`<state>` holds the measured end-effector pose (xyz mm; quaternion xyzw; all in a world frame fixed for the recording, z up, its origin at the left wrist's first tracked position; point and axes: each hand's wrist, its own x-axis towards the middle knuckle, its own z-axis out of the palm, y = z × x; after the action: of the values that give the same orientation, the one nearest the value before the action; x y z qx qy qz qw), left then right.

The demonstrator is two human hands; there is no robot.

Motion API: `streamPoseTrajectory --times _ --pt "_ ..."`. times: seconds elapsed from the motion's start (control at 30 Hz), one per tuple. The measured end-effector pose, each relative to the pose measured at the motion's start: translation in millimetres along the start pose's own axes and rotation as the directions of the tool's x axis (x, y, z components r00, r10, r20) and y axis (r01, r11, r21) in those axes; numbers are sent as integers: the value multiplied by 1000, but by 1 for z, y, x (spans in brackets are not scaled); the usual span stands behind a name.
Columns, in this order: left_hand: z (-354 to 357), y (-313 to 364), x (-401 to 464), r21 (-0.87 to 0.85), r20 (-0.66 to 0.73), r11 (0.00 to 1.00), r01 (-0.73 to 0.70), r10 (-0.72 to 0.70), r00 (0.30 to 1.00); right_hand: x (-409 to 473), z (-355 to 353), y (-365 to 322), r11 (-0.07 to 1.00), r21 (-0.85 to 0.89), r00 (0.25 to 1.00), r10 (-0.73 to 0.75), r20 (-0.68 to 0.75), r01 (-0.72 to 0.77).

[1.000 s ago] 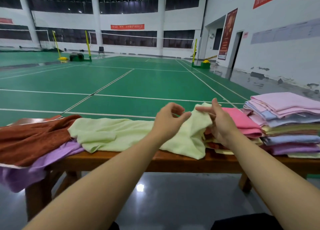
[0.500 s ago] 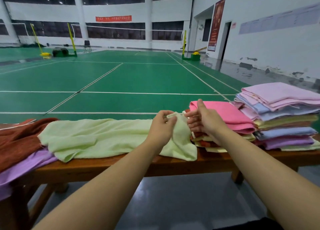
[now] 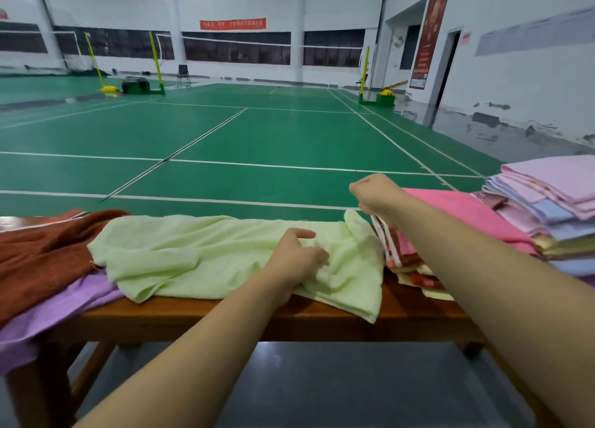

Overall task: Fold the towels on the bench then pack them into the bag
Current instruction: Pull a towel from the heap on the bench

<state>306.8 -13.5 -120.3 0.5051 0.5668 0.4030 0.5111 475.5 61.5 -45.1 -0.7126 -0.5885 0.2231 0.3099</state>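
Now green towel [image 3: 206, 254] under left hand [image 3: 294, 260] fingers [image 3: 317, 255]

A green sports floor [image 3: 257, 131] marked with white lines stretches back to white walls [image 3: 531, 83] with dark windows [image 3: 238, 46], a red banner [image 3: 232, 24], yellow net posts [image 3: 156, 60], a black chair [image 3: 183, 74], and a dark doorway [image 3: 446, 70] beside a tall red poster [image 3: 429, 35].

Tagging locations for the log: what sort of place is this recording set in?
Most likely an indoor badminton hall: green court floor with white lines, nets strung between yellow posts. Towels lie on a wooden bench at courtside.
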Motion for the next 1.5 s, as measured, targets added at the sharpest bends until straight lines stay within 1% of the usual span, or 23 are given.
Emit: streamPoseTrajectory --times 0.1,0.17,0.23,0.3,0.33,0.4,0.47,0.53,0.6,0.67,0.73,0.8,0.83,0.9,0.97,1.07,1.13,1.2,1.27,1.37,1.43,1.47,1.5 --pt "-5 -4 4 -21 90 1000 10 -9 996 21 14 -3 978 -208 997 17 74 -1" --pt "-8 -5 8 -92 119 995 38 -27 993 31 27 2 954 -297 990 79 117 -41" --pt "-9 -7 12 -165 140 985 54 -30 990 33 37 8 908 -414 986 116 117 -57" --pt "-11 -7 14 -226 157 972 70 -34 987 37 42 14 847 -531 994 83 77 -30" --pt "-12 -7 14 -256 166 963 81 -39 985 39 43 16 829 -559 997 55 53 -17" --pt "-13 -5 16 -316 185 943 109 -51 981 42 41 18 832 -554 999 21 47 8" --pt "-14 -3 16 -354 201 928 115 -44 979 49 37 19 890 -452 996 -16 87 54" --pt "-12 -2 17 -396 199 912 103 -24 980 52 33 18 969 -220 992 -104 67 116" --pt "-11 -2 17 -412 162 906 100 -35 986 47 29 14 983 6 982 -186 45 186" --pt "-11 -1 18 -380 78 922 70 -44 996 38 28 12 962 148 972 -236 17 230" --pt "-11 0 19 -326 -22 945 0 -7 1000 25 30 10 930 224 955 -295 -22 292" --pt "-10 2 17 -242 -99 965 -105 82 992 11 35 10 878 333 934 -355 -25 343" --pt "-10 1 17 -187 -112 967 -171 152 982 3 37 9 853 383 926 -377 -17 355" --pt "-6 -1 18 -100 -79 962 -256 249 965 -11 41 10 818 467 920 -391 25 335" --pt "-2 -2 18 -70 -71 959 -273 268 961 -16 45 12 801 523 920 -384 73 293" --pt "0 -4 23 -61 -165 947 -316 302 939 -19 44 13 741 644 923 -358 143 188" --pt "0 -4 26 -73 -198 931 -357 337 920 -17 40 12 711 690 902 -378 210 137" --pt "-1 -3 27 -72 -187 919 -387 369 910 -15 35 9 692 708 862 -439 254 143" --pt "-1 -4 27 -44 -167 914 -403 391 905 -14 31 7 698 694 821 -493 288 176" --pt "1 -8 30 20 -173 891 -454 450 876 -14 28 5 696 705 785 -510 352 136" --pt "3 -11 31 28 -180 877 -479 476 861 -13 26 6 724 679 767 -502 401 119" --pt "5 -11 30 12 -171 875 -484 479 861 -12 25 7 752 646 771 -487 410 131" --pt "6 -12 29 -8 -151 876 -482 476 866 -10 23 7 780 606 792 -465 396 155"
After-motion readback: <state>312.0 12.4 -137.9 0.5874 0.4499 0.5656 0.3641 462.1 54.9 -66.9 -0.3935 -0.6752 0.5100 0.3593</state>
